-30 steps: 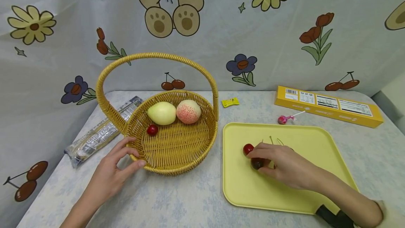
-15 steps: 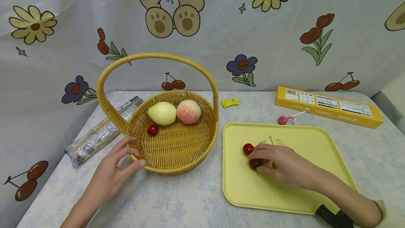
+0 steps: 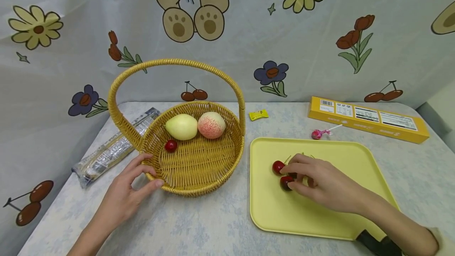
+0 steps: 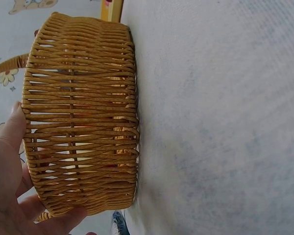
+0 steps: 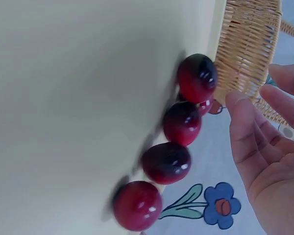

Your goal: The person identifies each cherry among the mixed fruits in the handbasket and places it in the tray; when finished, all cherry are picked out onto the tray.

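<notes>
The left hand [image 3: 122,194] holds the rim of a wicker basket [image 3: 192,191], fingers over its left edge and thumb at the front. Inside lie a pale yellow pear [image 3: 181,127], a peach [image 3: 211,125] and one cherry [image 3: 171,145]. Over the yellow tray [image 3: 277,220] hovers the right hand [image 3: 325,183], thumb and fingers parted. Close by its fingertips are a red cherry [image 3: 278,167] and a darker cherry [image 3: 285,183]; more are partly hidden beneath the hand. The right wrist view shows several cherries [image 5: 137,205] in a row, apart from the fingers.
Behind the tray lie a pink lollipop [image 3: 317,134], a yellow wrapped candy [image 3: 258,115] and a long orange box [image 3: 369,119]. A long silvery packet [image 3: 110,153] lies left of the basket. A patterned cloth [image 3: 227,58] hangs behind the table.
The right hand's fingers have parted from the dark cherry and drawn back slightly. That cherry now sits a little further left, near the red one. The left hand and basket stay still.
</notes>
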